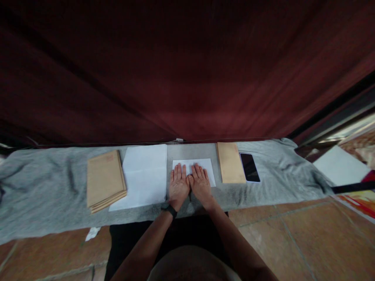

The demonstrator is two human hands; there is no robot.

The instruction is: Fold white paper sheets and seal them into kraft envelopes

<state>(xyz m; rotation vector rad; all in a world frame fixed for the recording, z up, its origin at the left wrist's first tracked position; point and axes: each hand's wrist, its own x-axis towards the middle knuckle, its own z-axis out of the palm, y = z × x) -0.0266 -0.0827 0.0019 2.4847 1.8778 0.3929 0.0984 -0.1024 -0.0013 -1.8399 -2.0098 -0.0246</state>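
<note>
A small white sheet of paper (209, 166), perhaps folded, lies on the grey cloth in front of me. Both of my palms rest flat on it, side by side with the thumbs meeting. My left hand (179, 186) covers its left part, fingers stretched forward. My right hand (200, 184) presses on the middle and right part, fingers also extended. Neither hand grips anything. To the left are larger white sheets (146, 175), partly under a stack of brown envelopes (105, 177). On the right lies another brown envelope (231, 163).
Grey cloth (278, 175) covers the long narrow surface. A phone (250, 168) with a dark screen lies right of the single envelope. A dark red panel (187, 78) rises behind. A paper scrap (93, 233) lies on the tiled floor (307, 234).
</note>
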